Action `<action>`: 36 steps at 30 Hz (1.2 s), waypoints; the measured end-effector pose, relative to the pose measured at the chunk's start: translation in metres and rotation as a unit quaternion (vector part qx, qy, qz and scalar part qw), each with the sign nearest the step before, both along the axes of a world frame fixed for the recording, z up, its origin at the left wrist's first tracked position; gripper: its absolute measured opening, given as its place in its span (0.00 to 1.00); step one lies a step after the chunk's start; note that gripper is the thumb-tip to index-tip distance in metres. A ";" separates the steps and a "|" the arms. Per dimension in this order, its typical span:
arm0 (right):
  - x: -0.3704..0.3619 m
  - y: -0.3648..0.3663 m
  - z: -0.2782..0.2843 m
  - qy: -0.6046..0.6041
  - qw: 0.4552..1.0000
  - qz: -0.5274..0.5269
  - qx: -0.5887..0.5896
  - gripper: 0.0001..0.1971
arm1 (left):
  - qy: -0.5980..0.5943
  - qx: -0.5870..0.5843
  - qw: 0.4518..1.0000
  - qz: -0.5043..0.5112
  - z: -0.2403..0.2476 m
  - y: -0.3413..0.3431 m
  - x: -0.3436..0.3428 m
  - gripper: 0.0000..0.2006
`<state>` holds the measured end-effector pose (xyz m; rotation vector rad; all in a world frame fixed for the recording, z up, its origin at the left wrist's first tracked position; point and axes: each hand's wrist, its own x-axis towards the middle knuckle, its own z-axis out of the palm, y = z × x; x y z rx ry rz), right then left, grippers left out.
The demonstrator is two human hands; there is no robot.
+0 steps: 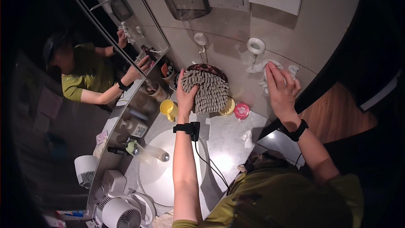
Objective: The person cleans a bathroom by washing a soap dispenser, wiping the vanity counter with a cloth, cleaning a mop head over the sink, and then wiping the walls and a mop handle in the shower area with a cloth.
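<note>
My left hand grips the left edge of a grey chenille cloth with thick, noodle-like tufts, its thumb lying over the front. A dark, reddish patterned piece shows along the top of the cloth; whether they are joined I cannot tell. Over on the right, my right hand has its fingers on a crumpled white tissue, pressed to the tiled wall. Just above that tissue a round white hook is fixed to the wall. The cloth partly hides a yellow round container.
A pink-red round tub and a crumpled tissue rest on the counter. Left are a yellow mug, a pump bottle, the basin with its tap, and a white fan. A mirror lines the left side.
</note>
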<state>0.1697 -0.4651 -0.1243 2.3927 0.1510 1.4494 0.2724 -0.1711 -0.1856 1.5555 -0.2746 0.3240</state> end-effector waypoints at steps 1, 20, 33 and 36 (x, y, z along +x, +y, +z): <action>0.001 -0.002 -0.001 0.001 1.000 0.000 -0.003 0.23 | -0.004 -0.005 1.000 -0.013 0.007 -0.003 -0.003 0.35; -0.004 -0.004 -0.013 0.023 0.997 0.077 0.005 0.21 | 0.180 -0.150 0.961 -0.147 0.068 0.018 0.009 0.16; -0.009 -0.003 -0.017 0.042 0.995 0.093 0.013 0.21 | 0.172 -0.136 0.965 -0.146 0.061 0.026 0.005 0.25; -0.005 -0.003 -0.021 0.043 0.994 0.096 0.010 0.21 | 0.183 -0.132 0.961 -0.158 0.056 0.033 -0.007 0.25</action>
